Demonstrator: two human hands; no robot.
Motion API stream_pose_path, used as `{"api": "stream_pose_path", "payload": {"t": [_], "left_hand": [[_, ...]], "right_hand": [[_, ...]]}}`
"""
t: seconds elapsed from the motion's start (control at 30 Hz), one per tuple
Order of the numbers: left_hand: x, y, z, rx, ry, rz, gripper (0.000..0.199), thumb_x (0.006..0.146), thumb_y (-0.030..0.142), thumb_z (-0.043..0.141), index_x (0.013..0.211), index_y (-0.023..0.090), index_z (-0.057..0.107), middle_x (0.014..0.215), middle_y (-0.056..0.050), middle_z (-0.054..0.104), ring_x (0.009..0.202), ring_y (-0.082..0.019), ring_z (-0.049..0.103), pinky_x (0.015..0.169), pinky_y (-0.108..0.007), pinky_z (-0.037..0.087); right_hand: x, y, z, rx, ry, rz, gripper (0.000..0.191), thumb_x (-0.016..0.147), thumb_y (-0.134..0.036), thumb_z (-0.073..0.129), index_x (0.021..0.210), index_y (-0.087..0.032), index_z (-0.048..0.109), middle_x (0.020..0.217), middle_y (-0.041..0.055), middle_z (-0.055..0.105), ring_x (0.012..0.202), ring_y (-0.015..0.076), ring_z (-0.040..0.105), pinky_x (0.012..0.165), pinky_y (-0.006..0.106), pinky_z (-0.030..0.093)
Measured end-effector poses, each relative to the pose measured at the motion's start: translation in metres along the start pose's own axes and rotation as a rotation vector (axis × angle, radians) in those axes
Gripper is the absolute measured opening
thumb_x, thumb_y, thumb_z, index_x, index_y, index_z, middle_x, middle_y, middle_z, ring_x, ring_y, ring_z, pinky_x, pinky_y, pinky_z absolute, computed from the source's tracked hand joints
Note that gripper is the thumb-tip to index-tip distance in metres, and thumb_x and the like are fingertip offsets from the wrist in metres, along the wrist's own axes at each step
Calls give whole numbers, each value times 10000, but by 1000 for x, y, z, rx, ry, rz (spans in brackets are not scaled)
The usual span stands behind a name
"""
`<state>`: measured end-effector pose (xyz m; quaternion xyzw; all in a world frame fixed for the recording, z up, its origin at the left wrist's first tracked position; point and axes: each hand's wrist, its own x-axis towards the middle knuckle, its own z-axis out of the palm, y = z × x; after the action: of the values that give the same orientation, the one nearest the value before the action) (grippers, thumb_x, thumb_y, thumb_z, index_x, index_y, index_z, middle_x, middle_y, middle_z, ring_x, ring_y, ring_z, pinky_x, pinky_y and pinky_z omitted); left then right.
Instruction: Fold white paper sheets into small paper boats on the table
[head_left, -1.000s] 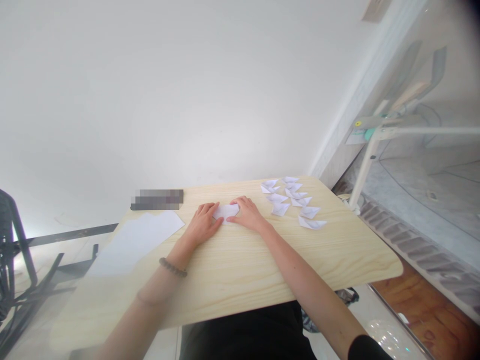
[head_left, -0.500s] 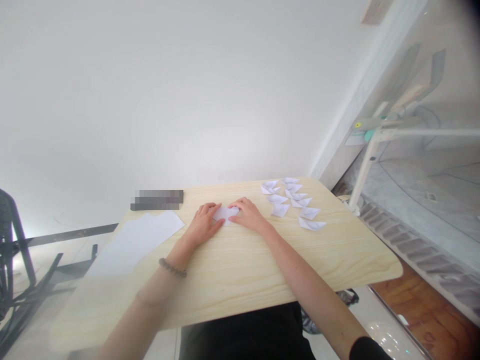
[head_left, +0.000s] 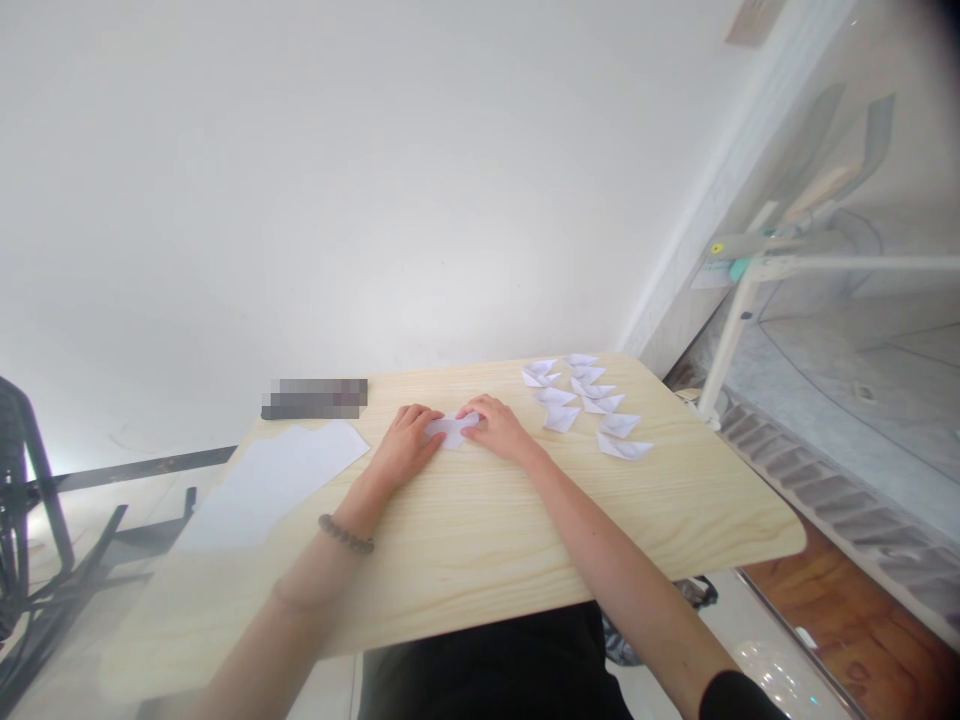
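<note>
The small folded white paper (head_left: pixel 453 431) lies at the centre of the frame on the worktop (head_left: pixel 480 540), pinched at its left end by the fingers of the left hand (head_left: pixel 403 447) and at its right end by those of the right hand (head_left: pixel 501 432). It looks very light, stiffer where layered, and easily creased or torn; both ends seem good holds, gripped gently.

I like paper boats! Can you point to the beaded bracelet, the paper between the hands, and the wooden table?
Bracelet (head_left: pixel 346 534): head view, on its beads.
Paper (head_left: pixel 454 431): head view, on its middle.
Table (head_left: pixel 480 540): head view, on the bare top.
</note>
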<state>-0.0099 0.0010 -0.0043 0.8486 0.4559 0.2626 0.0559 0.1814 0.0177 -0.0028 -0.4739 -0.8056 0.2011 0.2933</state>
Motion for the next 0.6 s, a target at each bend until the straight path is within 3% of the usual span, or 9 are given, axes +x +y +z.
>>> {"api": "stream_pose_path", "payload": {"t": [0.6], "left_hand": [[1,1,0,227,-5,111,246,815,284,420,985,212,581,882,-55,535,828,-172,476,762,-329,361]], "right_hand": [[1,7,6,-44,38,-43,112,689,-235,573,796,-202,565,839,2,555,821,142,463,763,281,322]]}}
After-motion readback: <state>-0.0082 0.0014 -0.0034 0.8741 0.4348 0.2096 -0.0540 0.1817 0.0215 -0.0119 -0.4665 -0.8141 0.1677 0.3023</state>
